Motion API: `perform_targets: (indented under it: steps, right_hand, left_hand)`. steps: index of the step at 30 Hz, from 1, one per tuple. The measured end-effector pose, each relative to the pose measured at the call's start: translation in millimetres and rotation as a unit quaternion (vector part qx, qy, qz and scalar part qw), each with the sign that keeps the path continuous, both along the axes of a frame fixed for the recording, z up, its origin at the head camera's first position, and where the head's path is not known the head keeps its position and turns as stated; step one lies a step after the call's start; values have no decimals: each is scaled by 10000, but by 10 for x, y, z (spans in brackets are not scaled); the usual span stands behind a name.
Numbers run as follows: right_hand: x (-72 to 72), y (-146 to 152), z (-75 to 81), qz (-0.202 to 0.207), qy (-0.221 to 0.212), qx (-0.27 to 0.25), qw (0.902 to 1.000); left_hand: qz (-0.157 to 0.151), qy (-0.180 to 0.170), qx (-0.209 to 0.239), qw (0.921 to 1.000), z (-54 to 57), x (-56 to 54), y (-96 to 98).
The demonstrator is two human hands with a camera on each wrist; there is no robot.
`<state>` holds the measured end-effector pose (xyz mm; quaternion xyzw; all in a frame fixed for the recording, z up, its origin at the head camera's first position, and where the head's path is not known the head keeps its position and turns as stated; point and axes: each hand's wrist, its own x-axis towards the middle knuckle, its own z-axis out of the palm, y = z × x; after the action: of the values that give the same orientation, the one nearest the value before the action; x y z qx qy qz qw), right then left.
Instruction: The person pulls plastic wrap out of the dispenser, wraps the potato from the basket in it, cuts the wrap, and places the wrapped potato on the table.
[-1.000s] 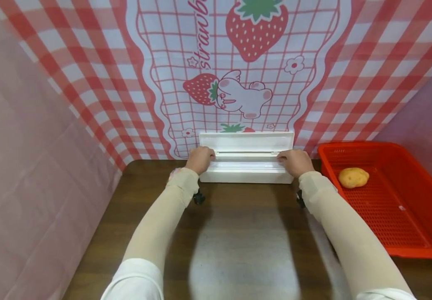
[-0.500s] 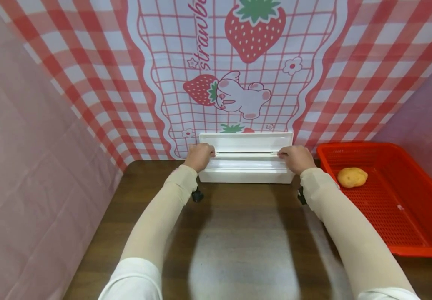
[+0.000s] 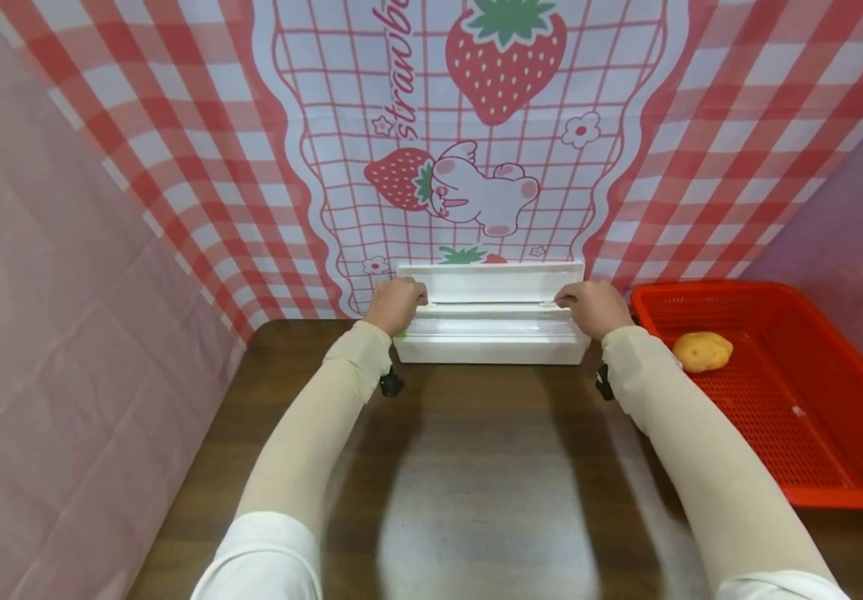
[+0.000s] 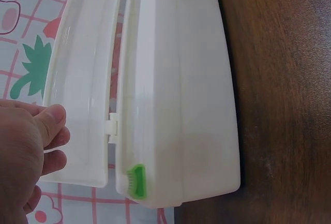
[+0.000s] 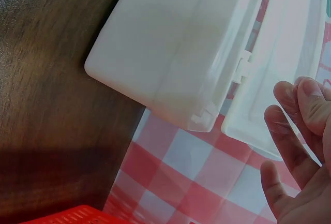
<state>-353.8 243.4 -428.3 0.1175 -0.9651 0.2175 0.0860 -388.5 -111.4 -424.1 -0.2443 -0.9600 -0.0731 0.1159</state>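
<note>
A long white cling film dispenser (image 3: 491, 351) stands at the table's back edge, its lid (image 3: 491, 283) swung back against the cloth. Shiny clear film (image 3: 487, 327) shows in its trough. My left hand (image 3: 394, 307) is at the dispenser's left end, thumb and forefinger pinched together over the lid in the left wrist view. At the other end my right hand (image 3: 595, 308) pinches thin clear film between thumb and forefinger; its other fingers spread loosely in the right wrist view. The film at the left fingertips is hard to see. A green toothed piece (image 4: 137, 181) sits at the left end.
To the right stands a red plastic basket (image 3: 799, 454) with a potato (image 3: 703, 352) in it. A red-and-white strawberry cloth (image 3: 476, 125) hangs right behind the dispenser. The brown wooden table (image 3: 491, 483) stretches out in front.
Both hands have shifted slightly up and back along the dispenser, staying pinched. The green piece at its left end has come into sight. The potato and basket stay put.
</note>
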Motion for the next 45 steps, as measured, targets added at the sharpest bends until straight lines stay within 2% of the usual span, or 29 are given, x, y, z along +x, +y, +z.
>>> perform_targets:
  steps: [7,14,26,36,45]
  right_hand:
    - [-4,-1,70,20,160,76,9998]
    - [10,20,108,126,295,133,9994]
    - [68,-20,290,125,98,151,9998]
    - [91,-30,404,151,161,106,9997]
    - [125,-39,458,70,131,131,9998]
  left_hand:
    - [-17,210,-1,9998,59,11,-8]
    - [52,193,-39,9998,133,44,-2]
    - [0,168,-1,9999,218,40,-32]
    - [-91,442,18,9990,293,44,-58]
    - [-43,436,-24,9990,380,85,-47]
